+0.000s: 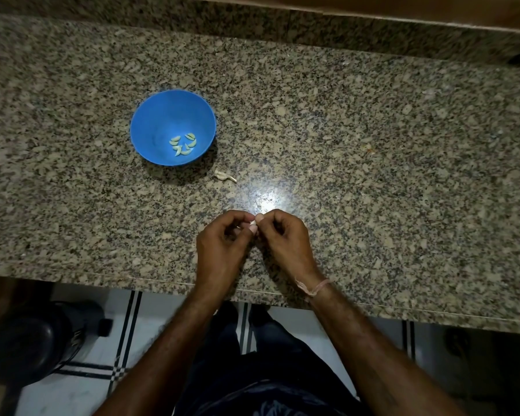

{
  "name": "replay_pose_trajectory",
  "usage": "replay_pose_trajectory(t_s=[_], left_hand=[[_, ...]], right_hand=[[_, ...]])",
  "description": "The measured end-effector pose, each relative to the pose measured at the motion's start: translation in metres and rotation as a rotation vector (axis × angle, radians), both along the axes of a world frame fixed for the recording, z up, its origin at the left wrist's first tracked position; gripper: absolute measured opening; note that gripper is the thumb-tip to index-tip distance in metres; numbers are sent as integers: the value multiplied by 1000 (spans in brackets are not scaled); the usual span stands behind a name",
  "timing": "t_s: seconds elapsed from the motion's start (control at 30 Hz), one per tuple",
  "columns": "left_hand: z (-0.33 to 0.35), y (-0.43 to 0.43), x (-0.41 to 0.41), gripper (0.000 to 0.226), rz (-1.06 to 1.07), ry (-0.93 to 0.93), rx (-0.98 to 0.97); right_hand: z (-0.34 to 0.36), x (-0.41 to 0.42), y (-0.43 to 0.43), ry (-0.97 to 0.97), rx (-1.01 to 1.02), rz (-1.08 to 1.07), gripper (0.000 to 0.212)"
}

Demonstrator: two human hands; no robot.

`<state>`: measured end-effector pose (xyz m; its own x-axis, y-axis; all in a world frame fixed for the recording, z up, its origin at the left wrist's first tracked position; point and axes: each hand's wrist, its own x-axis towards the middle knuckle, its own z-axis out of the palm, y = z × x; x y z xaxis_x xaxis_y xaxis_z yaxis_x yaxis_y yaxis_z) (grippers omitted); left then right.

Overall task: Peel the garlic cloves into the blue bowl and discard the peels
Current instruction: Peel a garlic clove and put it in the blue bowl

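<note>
Two-handed pinch on one clove (253, 227): left hand (222, 238) and right hand (282, 238) fingertip to fingertip, fingers curled in, just above the counter (373, 145). Visible between the tips: only a pale sliver, so no telling how much skin remains. Beyond the grip and to its left, well apart — bowl (150, 106) with a small heap of peeled cloves (183, 144). Between grip and bowl, a pale scrap (225, 176) — peel or whole clove, unclear. Likely handling: tiny, light, firm inside, slick once bare; skin papery, dry, quick to tear. Best pinched at both ends, skin picked off from the root tip.
</note>
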<state>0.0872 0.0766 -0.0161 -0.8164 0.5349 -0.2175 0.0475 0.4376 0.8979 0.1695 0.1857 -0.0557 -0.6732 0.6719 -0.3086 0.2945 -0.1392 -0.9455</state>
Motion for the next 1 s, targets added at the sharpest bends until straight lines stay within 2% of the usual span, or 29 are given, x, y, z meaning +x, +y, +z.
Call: replay_pose_trajectory(t_s=[0.17,0.3,0.43,0.67,1.0], left_hand=[[2,0,-1,12,25,49,1],[6,3,-1,9,68,19,18],[8,5,0,12,109,-63,62],[4,6,-3,12,174,-309,134],[-2,2,-1,10,-3,180,-60]], right_hand=[[1,2,-1,48,-100,-4,26],[5,7,0,115,-220,6,12],[7,8,-1,159,-254,-19,10],[11,7,0,162,-265,-53,9],[9,8,1,177,-246,-56,12]])
